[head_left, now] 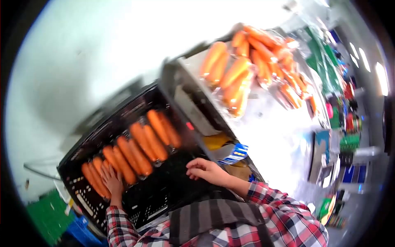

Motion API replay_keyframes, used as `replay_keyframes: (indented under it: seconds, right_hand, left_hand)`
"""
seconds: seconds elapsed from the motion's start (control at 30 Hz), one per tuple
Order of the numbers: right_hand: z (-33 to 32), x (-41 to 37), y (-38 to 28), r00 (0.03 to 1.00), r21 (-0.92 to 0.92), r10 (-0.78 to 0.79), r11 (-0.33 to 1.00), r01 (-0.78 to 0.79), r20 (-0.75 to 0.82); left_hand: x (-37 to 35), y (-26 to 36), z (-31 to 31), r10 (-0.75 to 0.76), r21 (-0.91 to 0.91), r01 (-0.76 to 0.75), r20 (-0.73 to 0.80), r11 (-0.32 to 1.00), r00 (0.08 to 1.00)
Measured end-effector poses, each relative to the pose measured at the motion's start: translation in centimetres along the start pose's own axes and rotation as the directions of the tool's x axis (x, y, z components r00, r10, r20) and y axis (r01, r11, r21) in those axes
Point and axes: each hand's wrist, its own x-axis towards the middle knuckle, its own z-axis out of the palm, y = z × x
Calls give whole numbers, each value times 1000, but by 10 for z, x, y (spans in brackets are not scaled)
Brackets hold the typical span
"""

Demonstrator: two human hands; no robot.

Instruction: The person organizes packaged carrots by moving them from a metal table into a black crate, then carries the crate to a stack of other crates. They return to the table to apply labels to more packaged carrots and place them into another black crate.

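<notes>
A black crate holds a row of orange carrots, wrapped in clear plastic in small packs. My left hand lies flat with fingers spread on the packs at the row's left end. Over the crate's right part hovers my right hand, its fingers loosely curled and apart, touching no carrots. On the metal table at the upper right, more wrapped carrots are heaped.
Below the table edge are a yellow item and a blue and white packet. A white wall stands behind the crate. Blue crates and green flooring show at the lower left.
</notes>
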Motion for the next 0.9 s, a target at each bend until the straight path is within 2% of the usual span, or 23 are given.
replay_keyframes:
  seconds: [0.03, 0.07, 0.1, 0.13, 0.17, 0.2, 0.23, 0.27, 0.33, 0.4, 0.43, 0.47, 0.5, 0.53, 0.57, 0.6, 0.67, 0.77, 0.87, 0.9]
  right_hand:
    - [-9, -9, -9, 992, 48, -79, 995, 83, -94]
    - [-18, -10, -18, 972, 80, -160, 981, 176, -171]
    - [-38, -16, -27, 923, 102, -223, 959, 266, -312]
    - [-59, -23, -42, 831, 7, -276, 948, 319, -483]
    - [-89, -22, -42, 719, 44, -266, 924, 381, -642]
    - [-126, -18, -36, 556, -118, -353, 903, 414, -753]
    - [-158, -16, -37, 491, -148, -323, 920, 362, -809]
    - [-188, -7, -39, 473, -99, -268, 930, 353, -839]
    - [-225, 10, -56, 510, -58, -258, 925, 374, -820]
    - [-249, 32, -72, 578, -19, -282, 909, 417, -766]
    - [-255, 44, -79, 574, -33, -298, 904, 426, -763]
    - [-267, 62, -76, 557, -77, -310, 913, 401, -771]
    - [-269, 70, -86, 606, -98, -298, 935, 341, -737]
    - [-270, 75, -97, 649, -123, -283, 952, 281, -706]
    - [-267, 82, -104, 592, -137, -318, 934, 331, -740]
    - [-272, 91, -105, 558, -112, -329, 915, 387, -762]
    - [-269, 84, -130, 665, 6, -248, 935, 355, -705]
    - [-288, 103, -110, 759, 180, -325, 849, 497, -565]
    - [-265, 89, -113, 665, 232, -321, 764, 603, -674]
    - [-256, 75, -120, 679, 316, -376, 674, 668, -631]
  left_hand:
    - [-3, 9, -6, -42, -33, 43, 32, 999, 999]
    - [5, -4, 11, -13, -31, 15, 68, 999, 998]
    - [17, -27, 37, 3, -29, 0, 102, 1000, 995]
    - [30, -38, 46, 15, -19, -12, 143, 1000, 990]
    - [33, -23, 15, 0, -179, -6, -33, 984, 999]
    - [29, 5, -46, -40, -332, -31, -203, 943, 978]
    - [28, 36, -99, -104, -473, -82, -355, 877, 929]
    - [36, 66, -135, -1, -531, -245, -420, 812, 908]
    - [54, 138, -200, 166, -594, -526, -553, 609, 817]
    - [59, 236, -254, 352, -555, -697, -607, 454, 713]
    - [62, 283, -265, 420, -606, -723, -592, 331, 688]
    - [67, 328, -264, 447, -698, -671, -532, 249, 719]
    - [73, 370, -264, 497, -740, -618, -445, 263, 745]
    - [85, 405, -260, 572, -656, -680, -436, 327, 695]
    - [96, 436, -251, 605, -632, -620, -285, 465, 744]
    - [103, 460, -256, 608, -712, -454, -48, 536, 793]
    - [113, 488, -234, 524, -536, -553, -224, 638, 822]
    - [119, 491, -236, 683, -773, -450, -31, 446, 730]
    - [101, 484, -228, 622, -728, -575, -262, 374, 737]
    - [104, 482, -208, 621, -876, -411, -178, 253, 763]
